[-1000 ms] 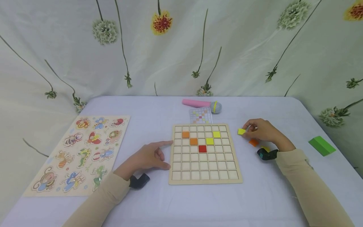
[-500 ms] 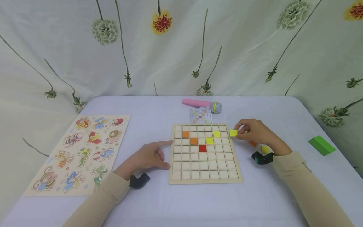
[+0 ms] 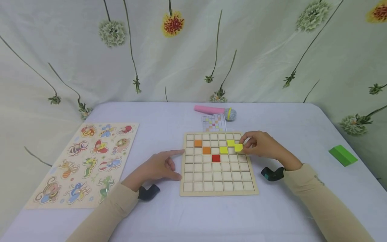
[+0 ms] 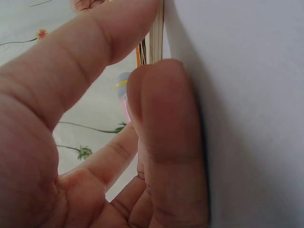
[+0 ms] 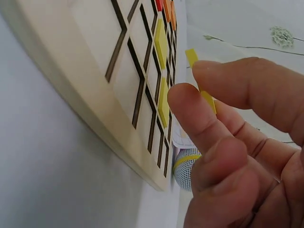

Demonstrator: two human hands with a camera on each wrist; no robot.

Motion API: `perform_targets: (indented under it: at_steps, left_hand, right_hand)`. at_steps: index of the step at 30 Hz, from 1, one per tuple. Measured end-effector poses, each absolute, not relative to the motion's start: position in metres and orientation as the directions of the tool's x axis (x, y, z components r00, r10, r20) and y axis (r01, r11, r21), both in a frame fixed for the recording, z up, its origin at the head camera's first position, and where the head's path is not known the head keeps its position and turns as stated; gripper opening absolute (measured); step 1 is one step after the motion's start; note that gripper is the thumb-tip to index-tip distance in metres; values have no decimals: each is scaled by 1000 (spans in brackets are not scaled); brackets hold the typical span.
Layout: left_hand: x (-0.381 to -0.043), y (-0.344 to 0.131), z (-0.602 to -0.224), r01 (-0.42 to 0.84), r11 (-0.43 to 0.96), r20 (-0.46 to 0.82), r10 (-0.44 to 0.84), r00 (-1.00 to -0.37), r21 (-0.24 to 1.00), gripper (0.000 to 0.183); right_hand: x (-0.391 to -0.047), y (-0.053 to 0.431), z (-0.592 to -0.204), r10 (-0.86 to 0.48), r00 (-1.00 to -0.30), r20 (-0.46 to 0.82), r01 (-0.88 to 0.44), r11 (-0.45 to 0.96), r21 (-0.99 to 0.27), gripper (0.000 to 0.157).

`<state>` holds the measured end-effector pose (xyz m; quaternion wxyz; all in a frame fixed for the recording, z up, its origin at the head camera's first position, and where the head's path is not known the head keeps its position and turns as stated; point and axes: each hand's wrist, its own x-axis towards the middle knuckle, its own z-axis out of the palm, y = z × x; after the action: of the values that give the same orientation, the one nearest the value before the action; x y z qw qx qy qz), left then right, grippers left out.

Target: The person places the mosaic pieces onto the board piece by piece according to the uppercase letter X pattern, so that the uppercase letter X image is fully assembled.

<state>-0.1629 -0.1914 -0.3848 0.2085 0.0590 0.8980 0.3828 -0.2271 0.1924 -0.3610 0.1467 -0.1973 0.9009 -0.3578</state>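
Note:
In the head view, a wooden grid board lies mid-table, with orange tiles, a red tile and yellow tiles set in its cells. My right hand pinches a loose yellow square tile between thumb and fingers over the board's upper right cells. In the right wrist view that held yellow tile shows edge-on, raised off the grid. My left hand touches the board's left edge with the tips of its extended index finger and thumb, its other fingers bent inward.
Behind the board lie a patterned card and a pink toy microphone. A wooden puzzle with insect pictures is on the left. A green block stands near the right table edge. A flowered cloth hangs behind.
My right hand has carried the yellow tile leftward from beside the board to over its upper right cells. Loose tiles on the right are now hidden by it. The left hand has stayed put.

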Motion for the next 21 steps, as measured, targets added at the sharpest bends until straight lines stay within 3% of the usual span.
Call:
perform_targets:
  at_steps: [21]
  left_hand:
    - [-163, -193, -386, -33, 691, -311, 282, -907, 722, 92]
  right_hand:
    - [-221, 154, -372, -598, -797, -86, -317, 534, -784, 20]
